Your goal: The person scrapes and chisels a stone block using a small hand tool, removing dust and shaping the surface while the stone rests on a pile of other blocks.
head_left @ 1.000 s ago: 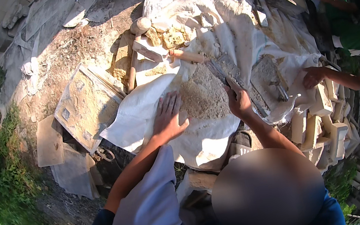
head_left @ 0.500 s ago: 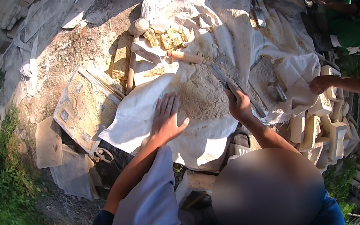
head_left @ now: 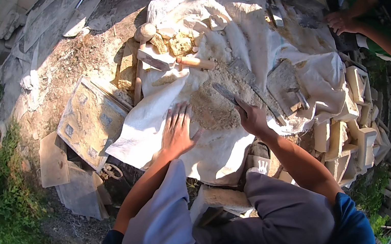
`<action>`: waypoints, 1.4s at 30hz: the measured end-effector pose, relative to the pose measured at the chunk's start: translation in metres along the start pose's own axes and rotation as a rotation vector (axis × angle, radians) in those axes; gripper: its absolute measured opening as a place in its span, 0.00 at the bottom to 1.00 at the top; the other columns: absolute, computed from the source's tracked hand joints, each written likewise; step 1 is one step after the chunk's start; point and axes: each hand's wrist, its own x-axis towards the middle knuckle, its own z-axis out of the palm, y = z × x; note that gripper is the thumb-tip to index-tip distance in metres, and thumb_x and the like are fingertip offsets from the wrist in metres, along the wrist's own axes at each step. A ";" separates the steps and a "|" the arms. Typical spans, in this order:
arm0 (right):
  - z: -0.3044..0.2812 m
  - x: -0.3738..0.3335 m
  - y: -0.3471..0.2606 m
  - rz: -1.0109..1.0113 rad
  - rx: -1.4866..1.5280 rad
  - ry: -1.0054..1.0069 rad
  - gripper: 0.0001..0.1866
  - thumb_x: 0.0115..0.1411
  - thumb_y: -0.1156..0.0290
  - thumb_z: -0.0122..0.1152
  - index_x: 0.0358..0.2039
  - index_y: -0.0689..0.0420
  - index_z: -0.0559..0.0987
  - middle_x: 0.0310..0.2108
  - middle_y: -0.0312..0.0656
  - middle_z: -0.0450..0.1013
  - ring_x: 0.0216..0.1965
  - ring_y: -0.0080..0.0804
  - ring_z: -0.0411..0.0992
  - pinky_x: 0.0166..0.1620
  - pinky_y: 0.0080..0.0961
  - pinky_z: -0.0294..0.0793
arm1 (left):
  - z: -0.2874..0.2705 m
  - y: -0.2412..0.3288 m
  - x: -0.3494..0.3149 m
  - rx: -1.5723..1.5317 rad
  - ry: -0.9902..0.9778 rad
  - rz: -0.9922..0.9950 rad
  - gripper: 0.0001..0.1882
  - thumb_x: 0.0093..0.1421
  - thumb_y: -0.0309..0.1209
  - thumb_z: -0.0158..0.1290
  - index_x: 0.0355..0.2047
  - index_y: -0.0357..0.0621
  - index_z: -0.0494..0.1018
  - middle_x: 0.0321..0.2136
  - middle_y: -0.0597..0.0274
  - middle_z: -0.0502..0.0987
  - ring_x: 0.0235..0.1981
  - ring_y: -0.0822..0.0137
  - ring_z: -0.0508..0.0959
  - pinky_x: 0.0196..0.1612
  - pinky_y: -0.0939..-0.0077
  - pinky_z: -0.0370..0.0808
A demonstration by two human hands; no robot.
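My left hand (head_left: 176,131) lies flat on a white woven sack (head_left: 219,156), fingers stretched out and bare, left of a heap of pale crumbly powder (head_left: 217,110). In my right hand (head_left: 254,120) is a flat grey metal bar (head_left: 225,93), its far end slanting up and left over the heap. Just right of the heap lies a long dark strip (head_left: 267,102), dusted with powder. A tool with a wooden handle (head_left: 196,63) and a broad flat head rests beyond the heap, beside yellowish stone lumps (head_left: 182,44).
A round-headed mallet (head_left: 145,32) lies at the back left, near a dusty tray-like panel (head_left: 89,121). A small hammer (head_left: 298,99) rests on a grey slab (head_left: 282,81). Cream blocks (head_left: 341,141) are piled at right. A co-worker's hand (head_left: 344,22) is at the upper right.
My right hand has drawn the bar leftward, away from the dark strip and over the heap. My left hand has barely shifted. The co-worker's hand has left the cream blocks and is farther back.
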 end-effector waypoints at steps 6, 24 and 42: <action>0.000 0.011 -0.006 0.005 -0.004 -0.004 0.21 0.71 0.66 0.58 0.62 0.54 0.79 0.30 0.63 0.78 0.32 0.59 0.81 0.33 0.45 0.76 | -0.001 -0.001 -0.002 -0.082 0.034 -0.028 0.53 0.63 0.58 0.55 0.76 0.36 0.49 0.76 0.47 0.53 0.78 0.49 0.49 0.80 0.47 0.41; 0.021 0.007 0.013 -0.611 0.204 0.357 0.25 0.68 0.78 0.59 0.65 0.59 0.74 0.30 0.54 0.79 0.25 0.56 0.78 0.29 0.42 0.77 | 0.000 0.001 0.003 -0.011 0.048 0.031 0.49 0.65 0.57 0.55 0.73 0.31 0.55 0.75 0.45 0.56 0.78 0.48 0.51 0.79 0.46 0.43; 0.044 -0.003 0.026 -0.265 0.029 0.090 0.22 0.69 0.70 0.59 0.63 0.50 0.77 0.32 0.57 0.79 0.31 0.58 0.80 0.33 0.48 0.77 | 0.006 0.003 0.003 -0.029 0.075 0.015 0.46 0.65 0.59 0.52 0.66 0.27 0.65 0.74 0.44 0.58 0.78 0.48 0.52 0.78 0.45 0.44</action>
